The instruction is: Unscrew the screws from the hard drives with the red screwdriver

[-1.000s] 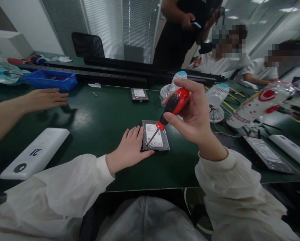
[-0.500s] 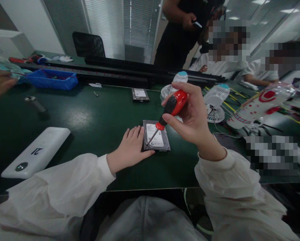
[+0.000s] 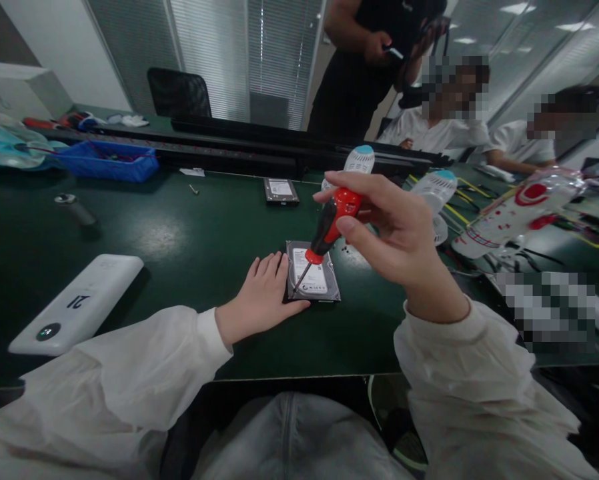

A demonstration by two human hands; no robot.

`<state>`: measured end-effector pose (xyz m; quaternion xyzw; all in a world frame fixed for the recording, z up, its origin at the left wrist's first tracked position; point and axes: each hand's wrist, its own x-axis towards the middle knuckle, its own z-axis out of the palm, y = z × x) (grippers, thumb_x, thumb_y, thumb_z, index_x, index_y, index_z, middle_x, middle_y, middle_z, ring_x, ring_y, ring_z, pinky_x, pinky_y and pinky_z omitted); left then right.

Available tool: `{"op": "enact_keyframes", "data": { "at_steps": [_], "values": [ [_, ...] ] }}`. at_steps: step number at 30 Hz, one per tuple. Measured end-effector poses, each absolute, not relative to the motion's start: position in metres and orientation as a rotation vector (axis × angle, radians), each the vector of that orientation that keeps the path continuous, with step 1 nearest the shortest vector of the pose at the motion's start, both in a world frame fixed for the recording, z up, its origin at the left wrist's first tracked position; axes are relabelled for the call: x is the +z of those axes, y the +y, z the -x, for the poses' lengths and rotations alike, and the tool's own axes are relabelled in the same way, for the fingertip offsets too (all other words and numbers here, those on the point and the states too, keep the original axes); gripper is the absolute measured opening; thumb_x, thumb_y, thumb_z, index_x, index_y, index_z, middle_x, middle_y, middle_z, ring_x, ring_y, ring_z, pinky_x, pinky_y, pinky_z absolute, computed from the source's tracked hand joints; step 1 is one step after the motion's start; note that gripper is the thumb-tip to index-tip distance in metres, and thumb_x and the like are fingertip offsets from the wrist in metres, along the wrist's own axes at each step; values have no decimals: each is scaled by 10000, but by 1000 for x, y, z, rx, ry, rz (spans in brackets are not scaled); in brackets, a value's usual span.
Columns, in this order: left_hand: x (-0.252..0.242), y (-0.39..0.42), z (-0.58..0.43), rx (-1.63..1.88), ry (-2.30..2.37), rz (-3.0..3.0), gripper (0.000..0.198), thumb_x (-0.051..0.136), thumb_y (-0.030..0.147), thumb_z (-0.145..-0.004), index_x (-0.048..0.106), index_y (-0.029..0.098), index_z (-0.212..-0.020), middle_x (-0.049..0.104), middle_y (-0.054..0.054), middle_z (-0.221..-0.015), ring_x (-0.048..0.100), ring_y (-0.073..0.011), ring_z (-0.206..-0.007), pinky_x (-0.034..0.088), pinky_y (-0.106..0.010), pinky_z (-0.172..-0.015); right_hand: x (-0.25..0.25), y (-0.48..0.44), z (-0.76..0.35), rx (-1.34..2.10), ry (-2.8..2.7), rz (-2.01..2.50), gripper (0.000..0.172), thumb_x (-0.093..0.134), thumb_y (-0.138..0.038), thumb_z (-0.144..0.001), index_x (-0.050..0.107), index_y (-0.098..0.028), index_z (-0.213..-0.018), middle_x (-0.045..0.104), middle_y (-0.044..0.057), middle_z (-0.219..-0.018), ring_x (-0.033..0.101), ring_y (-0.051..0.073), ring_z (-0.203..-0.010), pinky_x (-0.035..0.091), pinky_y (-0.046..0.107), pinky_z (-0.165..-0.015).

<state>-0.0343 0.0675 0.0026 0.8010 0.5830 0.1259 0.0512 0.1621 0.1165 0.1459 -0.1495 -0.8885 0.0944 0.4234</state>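
A hard drive [image 3: 333,283] lies label up on the green table in front of me. My left hand [image 3: 258,297] rests flat at its left side, fingers stretched out, the index finger and thumb touching its edge and front corner. In my right hand [image 3: 387,230] is a screwdriver [image 3: 329,223] with a red and black handle, held between thumb and fingers. It leans to the right, its thin shaft pointing down at the drive's near left corner. Whether the tip sits in a screw is too small to tell.
A second hard drive [image 3: 281,190] lies farther back. At left are a white power bank [image 3: 79,303], a metal cylinder [image 3: 77,209] and a blue bin [image 3: 109,160]. White fans [image 3: 432,190] and a plastic bottle [image 3: 517,210] stand right. Several people are across the table.
My right hand has turned and its fingers have shifted on the screwdriver handle, which has tipped slightly left. My left hand stays put. A blurred hand at the left edge is gone.
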Motion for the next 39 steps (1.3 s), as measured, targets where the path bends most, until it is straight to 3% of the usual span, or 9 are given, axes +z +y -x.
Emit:
{"op": "enact_keyframes", "data": {
  "at_steps": [5, 10, 16, 23, 26, 29, 32, 35, 39],
  "values": [
    [5, 67, 34, 365, 1775, -2442, 976, 463, 751, -916, 270, 65, -1582, 341, -268, -1646, 321, -413, -1532, 250, -604, -1242, 158, 115, -150, -59, -2274, 486, 252, 646, -442, -942, 651, -199, -1011, 672, 35, -885, 620, 159, -750, 549, 337, -712],
    [11, 65, 31, 292, 1807, -2436, 969, 499, 719, -919, 298, 26, -1566, 357, -281, -1630, 324, -419, -1528, 248, -596, -1248, 156, 115, -138, -65, -2321, 472, 361, 301, -366, -1080, 606, -180, -1130, 682, 60, -997, 653, 163, -837, 521, 336, -779],
    [10, 64, 30, 307, 1821, -2462, 929, 510, 708, -919, 352, 27, -1532, 408, -285, -1596, 359, -418, -1510, 269, -599, -1238, 153, 117, -131, -208, -2254, 483, 371, 451, -494, -1035, 617, -182, -1146, 626, -5, -789, 594, 118, -686, 467, 280, -710],
    [5, 66, 32, 342, 1805, -2471, 947, 473, 722, -927, 320, 28, -1553, 398, -293, -1600, 362, -426, -1505, 281, -623, -1224, 157, 117, -135, -54, -2391, 416, 422, 258, -396, -1084, 496, -155, -1337, 660, 92, -1183, 646, 179, -995, 507, 340, -866],
    [7, 66, 33, 336, 1798, -2468, 948, 476, 718, -929, 324, 17, -1549, 385, -300, -1605, 351, -430, -1510, 277, -624, -1227, 158, 118, -135, -72, -2351, 482, 406, 418, -450, -1051, 486, -171, -1339, 654, 27, -984, 614, 138, -797, 475, 297, -767],
    [8, 65, 32, 346, 1789, -2462, 936, 478, 707, -932, 309, 33, -1558, 372, -301, -1614, 338, -430, -1517, 274, -636, -1224, 160, 118, -135, -138, -2356, 567, 366, 487, -522, -1013, 585, -187, -1124, 597, -10, -805, 538, 117, -679, 407, 275, -685],
    [8, 66, 32, 336, 1776, -2446, 955, 484, 713, -922, 291, 35, -1566, 371, -302, -1615, 335, -432, -1520, 265, -635, -1227, 163, 118, -138, -86, -2407, 560, 380, 371, -470, -1047, 607, -173, -1039, 622, 21, -819, 545, 134, -700, 386, 293, -676],
    [4, 66, 32, 386, 1795, -2441, 968, 495, 728, -905, 289, 55, -1570, 392, -287, -1609, 354, -425, -1513, 267, -625, -1227, 167, 117, -143, -12, -2436, 518, 366, 318, -326, -1039, 616, -146, -1150, 669, 50, -883, 585, 150, -742, 397, 305, -694],
    [1, 66, 33, 409, 1792, -2458, 966, 484, 722, -913, 284, 44, -1572, 391, -286, -1610, 352, -421, -1515, 273, -608, -1230, 171, 119, -149, -87, -2401, 623, 323, 510, -441, -993, 661, -167, -1073, 594, -17, -677, 478, 101, -558, 315, 270, -589]
  ]
}}
